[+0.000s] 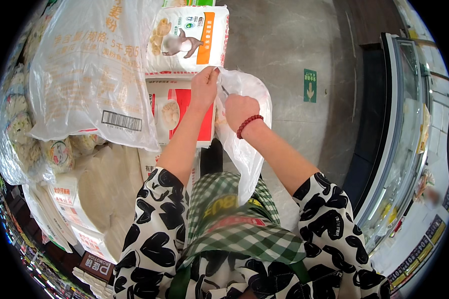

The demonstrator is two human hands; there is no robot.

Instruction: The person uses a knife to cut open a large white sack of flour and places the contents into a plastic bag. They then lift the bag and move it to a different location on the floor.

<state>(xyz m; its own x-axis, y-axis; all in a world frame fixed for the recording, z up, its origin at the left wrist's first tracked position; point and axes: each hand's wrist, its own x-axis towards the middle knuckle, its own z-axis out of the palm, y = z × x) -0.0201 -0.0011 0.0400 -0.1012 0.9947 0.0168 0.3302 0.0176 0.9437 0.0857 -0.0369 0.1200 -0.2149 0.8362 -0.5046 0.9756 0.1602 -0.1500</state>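
My left hand (205, 88) pinches the top edge of a translucent white plastic bag (249, 82) between thumb and fingertips. Just right of it, my right hand (241, 112), with a red bead bracelet (249, 125) on the wrist, is closed around a small dark metal tool (224, 90). The tool's narrow tip points at the bag; its grip is hidden, so I cannot tell whether it is a knife or scissors. The bag hangs down over my green checked apron (224, 213). A white flour bag with an orange stripe (187, 41) lies beyond my left hand, above a red and white flour bag (164, 108).
At left a large clear plastic sack with orange print (89, 74) lies across the stack, beside wrapped noodle packs (17, 127) and beige packages (101, 183). Grey tile floor (284, 37) bears a green exit sign (309, 86). A glass-fronted display case (400, 149) stands on the right.
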